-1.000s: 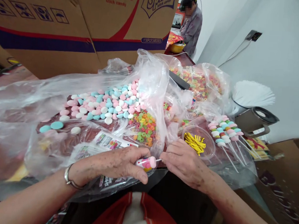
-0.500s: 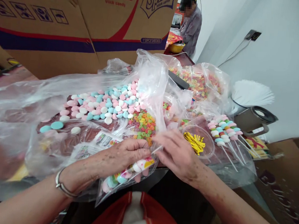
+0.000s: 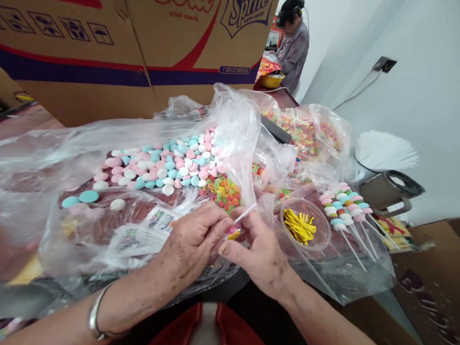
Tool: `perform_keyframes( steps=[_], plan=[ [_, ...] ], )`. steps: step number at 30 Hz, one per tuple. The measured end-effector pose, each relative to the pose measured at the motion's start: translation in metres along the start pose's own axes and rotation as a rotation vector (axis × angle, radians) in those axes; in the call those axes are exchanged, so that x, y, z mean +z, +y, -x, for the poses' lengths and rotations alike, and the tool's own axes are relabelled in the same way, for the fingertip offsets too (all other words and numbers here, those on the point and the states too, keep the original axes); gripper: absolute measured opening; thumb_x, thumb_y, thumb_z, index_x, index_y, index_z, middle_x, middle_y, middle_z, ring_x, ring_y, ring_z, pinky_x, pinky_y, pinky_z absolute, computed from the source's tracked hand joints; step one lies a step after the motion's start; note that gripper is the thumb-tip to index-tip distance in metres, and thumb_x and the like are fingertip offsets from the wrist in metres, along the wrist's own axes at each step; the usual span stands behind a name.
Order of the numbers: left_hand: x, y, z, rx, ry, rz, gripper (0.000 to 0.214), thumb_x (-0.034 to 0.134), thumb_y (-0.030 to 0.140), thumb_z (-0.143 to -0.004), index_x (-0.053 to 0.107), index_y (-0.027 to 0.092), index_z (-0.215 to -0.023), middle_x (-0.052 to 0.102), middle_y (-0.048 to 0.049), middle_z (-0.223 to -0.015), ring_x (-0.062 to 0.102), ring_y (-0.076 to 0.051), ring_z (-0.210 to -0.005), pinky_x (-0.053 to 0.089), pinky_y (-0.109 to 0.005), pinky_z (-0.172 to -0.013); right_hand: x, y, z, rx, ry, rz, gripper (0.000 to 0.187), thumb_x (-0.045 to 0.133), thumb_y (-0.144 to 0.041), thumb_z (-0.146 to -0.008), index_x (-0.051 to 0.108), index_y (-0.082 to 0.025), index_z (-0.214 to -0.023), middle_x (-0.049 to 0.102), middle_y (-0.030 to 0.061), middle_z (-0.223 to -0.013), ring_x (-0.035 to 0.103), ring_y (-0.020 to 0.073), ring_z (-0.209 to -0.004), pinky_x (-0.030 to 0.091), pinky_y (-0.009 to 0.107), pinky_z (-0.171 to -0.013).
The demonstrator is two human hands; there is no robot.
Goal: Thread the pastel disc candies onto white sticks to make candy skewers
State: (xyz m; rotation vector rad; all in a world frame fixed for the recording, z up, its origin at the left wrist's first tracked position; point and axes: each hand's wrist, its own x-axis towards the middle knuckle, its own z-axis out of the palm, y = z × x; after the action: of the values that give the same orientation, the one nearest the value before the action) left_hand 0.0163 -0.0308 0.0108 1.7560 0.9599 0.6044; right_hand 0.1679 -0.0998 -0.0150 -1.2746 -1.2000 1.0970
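Observation:
My left hand (image 3: 191, 243) and my right hand (image 3: 258, 250) meet at the table's near edge, both pinched on a candy stick in a small clear wrapper (image 3: 233, 231). Its white stick (image 3: 245, 214) pokes up between my fingers. The candy itself is mostly hidden by my left hand. Just beyond lie a heap of pastel disc candies (image 3: 168, 160) and small coloured ring candies (image 3: 223, 190) on clear plastic. A clear cup of yellow twist ties (image 3: 299, 225) stands right of my right hand.
Finished candy sticks (image 3: 346, 204) lie at the right on plastic. Printed wrappers (image 3: 147, 230) lie left of my hands. Large cardboard boxes (image 3: 117, 38) fill the back. Bags of ring candy (image 3: 304, 130), a white stack (image 3: 385, 149) and a metal jug (image 3: 390, 191) stand right. Another person (image 3: 292, 40) works far behind.
The wrapped candy stick was turned upright and drawn in between both hands. My hands came closer together and rose slightly; the dangling wrapper no longer hangs below my left hand.

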Motion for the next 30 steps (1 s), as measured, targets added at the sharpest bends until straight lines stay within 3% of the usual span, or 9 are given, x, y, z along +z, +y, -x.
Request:
perform_keyframes(
  steps=[2, 5, 12, 14, 16, 19, 22, 26, 30],
  plan=[
    [0.002, 0.000, 0.000, -0.010, 0.048, 0.033, 0.029, 0.057, 0.046, -0.090, 0.059, 0.022, -0.073, 0.053, 0.0021, -0.063, 0.050, -0.014, -0.059, 0.040, -0.024, -0.052, 0.006, 0.000, 0.000, 0.063, 0.002, -0.062, 0.029, 0.072, -0.046, -0.085, 0.062, -0.020, -0.094, 0.067, -0.0006, -0.083, 0.060, 0.0144, -0.073, 0.052, 0.026, -0.066],
    [0.001, -0.004, 0.002, -0.197, -0.046, 0.318, 0.033, 0.060, 0.053, -0.090, 0.057, 0.021, -0.081, 0.055, 0.0050, -0.058, 0.045, -0.011, -0.046, 0.035, -0.021, -0.043, 0.010, 0.002, 0.000, 0.087, 0.058, -0.142, 0.031, 0.068, -0.048, -0.088, 0.058, -0.020, -0.081, 0.062, -0.0023, -0.073, 0.056, 0.0124, -0.066, 0.048, 0.025, -0.062],
    [-0.005, -0.012, 0.006, -0.454, -0.198, 0.764, 0.027, 0.079, 0.036, -0.076, 0.063, 0.015, -0.073, 0.058, 0.0025, -0.055, 0.045, -0.007, -0.042, 0.034, -0.018, -0.039, 0.001, 0.012, -0.002, 0.117, -0.097, -0.430, 0.036, 0.079, -0.043, -0.079, 0.061, -0.022, -0.102, 0.067, -0.0024, -0.082, 0.064, 0.0129, -0.072, 0.054, 0.026, -0.070],
    [-0.006, -0.014, 0.006, -0.527, -0.282, 0.801, 0.021, 0.082, 0.028, -0.071, 0.068, 0.013, -0.075, 0.061, 0.0010, -0.054, 0.049, -0.007, -0.042, 0.037, -0.017, -0.040, -0.005, 0.015, -0.002, 0.059, -0.190, -0.338, 0.038, 0.078, -0.042, -0.081, 0.064, -0.022, -0.110, 0.069, -0.0002, -0.089, 0.065, 0.0133, -0.079, 0.055, 0.027, -0.075],
    [-0.005, -0.017, 0.006, -0.578, -0.421, 0.827, 0.017, 0.078, 0.026, -0.072, 0.071, 0.011, -0.077, 0.068, -0.0047, -0.057, 0.055, -0.010, -0.041, 0.043, -0.019, -0.042, -0.010, 0.016, -0.003, -0.056, -0.240, -0.170, 0.029, 0.073, -0.042, -0.087, 0.069, -0.020, -0.106, 0.070, 0.0020, -0.090, 0.066, 0.0146, -0.083, 0.055, 0.029, -0.078],
    [-0.002, -0.024, 0.007, -0.625, -0.577, 0.900, 0.023, 0.066, 0.031, -0.078, 0.073, 0.010, -0.075, 0.073, -0.0127, -0.060, 0.062, -0.016, -0.042, 0.047, -0.023, -0.042, -0.017, 0.015, -0.002, -0.302, -0.177, 0.075, 0.021, 0.063, -0.038, -0.096, 0.070, -0.019, -0.091, 0.070, 0.0026, -0.083, 0.066, 0.0143, -0.078, 0.054, 0.029, -0.076],
    [-0.002, -0.027, 0.006, -0.604, -0.631, 0.955, 0.032, 0.061, 0.035, -0.082, 0.076, 0.007, -0.077, 0.067, -0.0100, -0.055, 0.061, -0.016, -0.044, 0.043, -0.020, -0.039, -0.019, 0.012, 0.000, -0.429, -0.138, 0.228, 0.021, 0.055, -0.032, -0.100, 0.068, -0.020, -0.090, 0.071, 0.0028, -0.082, 0.066, 0.0139, -0.077, 0.054, 0.028, -0.075],
    [-0.008, -0.024, 0.004, -0.552, -0.699, 0.893, 0.029, 0.068, 0.037, -0.084, 0.075, 0.009, -0.081, 0.069, -0.0084, -0.068, 0.058, -0.011, -0.046, 0.042, -0.020, -0.046, -0.015, 0.010, 0.001, -0.460, -0.052, 0.296, 0.018, 0.052, -0.024, -0.099, 0.066, -0.020, -0.089, 0.070, 0.0027, -0.084, 0.066, 0.0139, -0.080, 0.054, 0.026, -0.075],
    [-0.011, -0.019, 0.002, -0.448, -0.594, 0.740, 0.031, 0.072, 0.038, -0.085, 0.067, 0.012, -0.069, 0.062, -0.0038, -0.064, 0.054, -0.010, -0.048, 0.037, -0.021, -0.048, -0.011, 0.011, 0.008, -0.400, 0.072, 0.419, 0.021, 0.049, -0.020, -0.099, 0.065, -0.020, -0.086, 0.069, 0.0021, -0.081, 0.064, 0.0141, -0.074, 0.052, 0.025, -0.068]
  ],
)
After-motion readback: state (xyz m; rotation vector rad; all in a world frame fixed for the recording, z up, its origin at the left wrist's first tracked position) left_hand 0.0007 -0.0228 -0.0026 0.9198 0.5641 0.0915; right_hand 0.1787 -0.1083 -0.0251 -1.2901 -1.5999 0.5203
